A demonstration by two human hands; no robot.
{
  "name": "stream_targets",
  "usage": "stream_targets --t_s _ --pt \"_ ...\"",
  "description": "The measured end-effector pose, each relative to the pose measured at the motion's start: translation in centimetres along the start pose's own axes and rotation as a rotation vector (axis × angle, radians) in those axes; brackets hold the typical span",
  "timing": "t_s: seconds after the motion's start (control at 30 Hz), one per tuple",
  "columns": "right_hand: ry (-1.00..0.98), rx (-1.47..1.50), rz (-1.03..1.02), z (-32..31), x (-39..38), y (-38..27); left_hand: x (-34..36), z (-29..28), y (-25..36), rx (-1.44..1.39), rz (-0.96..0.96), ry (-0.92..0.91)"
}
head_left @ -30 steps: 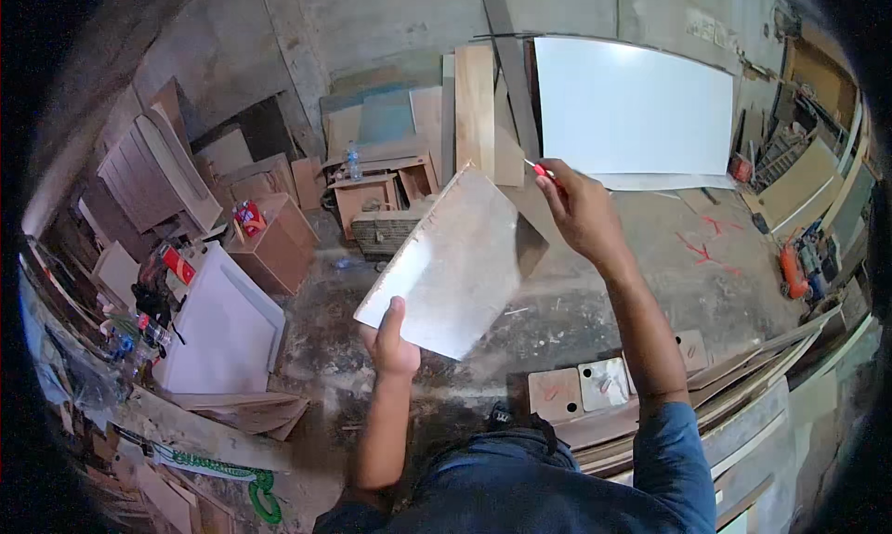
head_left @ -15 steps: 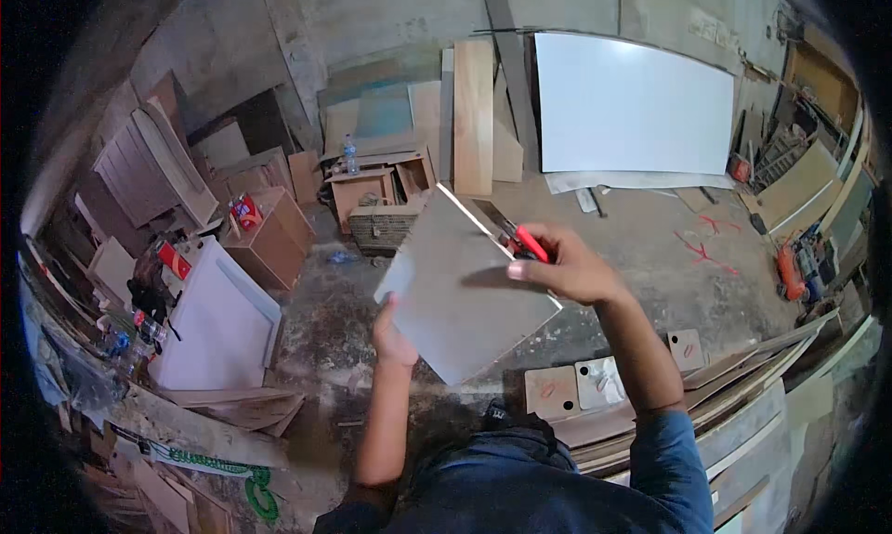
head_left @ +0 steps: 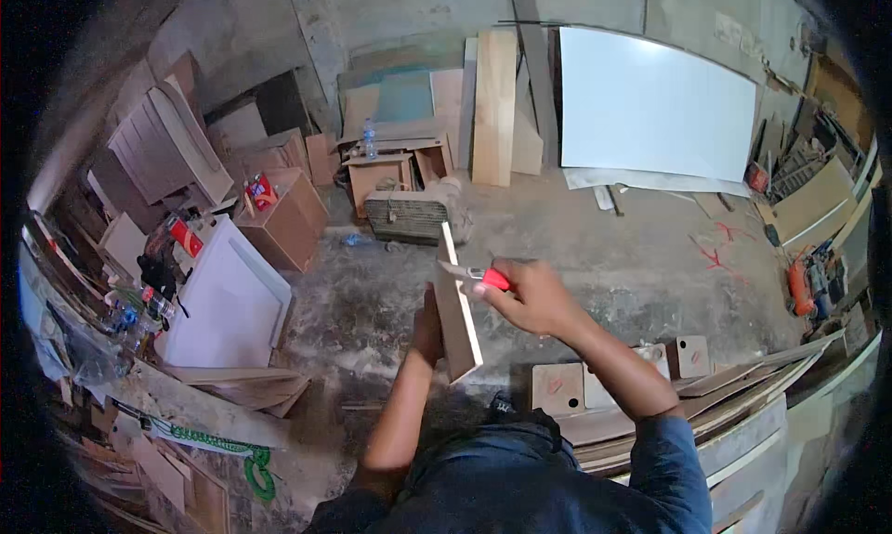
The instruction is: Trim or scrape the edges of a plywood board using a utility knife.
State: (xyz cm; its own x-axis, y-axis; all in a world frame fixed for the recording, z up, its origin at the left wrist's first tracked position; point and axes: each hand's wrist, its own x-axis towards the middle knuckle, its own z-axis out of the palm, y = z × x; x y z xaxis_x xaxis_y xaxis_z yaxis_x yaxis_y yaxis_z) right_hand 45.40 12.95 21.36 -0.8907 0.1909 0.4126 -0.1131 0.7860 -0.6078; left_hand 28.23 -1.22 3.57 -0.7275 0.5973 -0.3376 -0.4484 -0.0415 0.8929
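Note:
A flat board [head_left: 455, 316] with a grey-brown face and a pale edge is held up in front of me, turned almost edge-on. My left hand [head_left: 427, 328] grips it from its left side, the fingers partly hidden by the board. My right hand [head_left: 528, 295] is closed round a red-handled knife [head_left: 492, 279]. The metal blade points left and lies against or just over the board's pale long edge; actual contact is hard to tell.
Behind the board a dusty slatted unit [head_left: 406, 218] sits on the floor. A white cabinet piece [head_left: 223, 302] stands at left, near a brown box [head_left: 283, 220]. A big white panel [head_left: 658, 107] leans on the far wall. Stacked boards [head_left: 734, 390] lie at lower right.
The board has turned from showing its broad face to nearly edge-on. My right hand and knife have shifted slightly left and down; my left hand has moved right with the board.

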Motion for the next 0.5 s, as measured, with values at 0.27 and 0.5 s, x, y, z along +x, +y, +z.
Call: stream_targets --t_s 0.27,0.5 --pt "0.080 -0.509 -0.278 -0.9 0.7 0.7 1.0 -0.3 -1.1 0.028 0.006 -0.186" --pt "0.128 -0.617 -0.070 -2.0 1.1 3.0 2.4 -0.8 -3.0 -0.165 -0.151 -0.359"
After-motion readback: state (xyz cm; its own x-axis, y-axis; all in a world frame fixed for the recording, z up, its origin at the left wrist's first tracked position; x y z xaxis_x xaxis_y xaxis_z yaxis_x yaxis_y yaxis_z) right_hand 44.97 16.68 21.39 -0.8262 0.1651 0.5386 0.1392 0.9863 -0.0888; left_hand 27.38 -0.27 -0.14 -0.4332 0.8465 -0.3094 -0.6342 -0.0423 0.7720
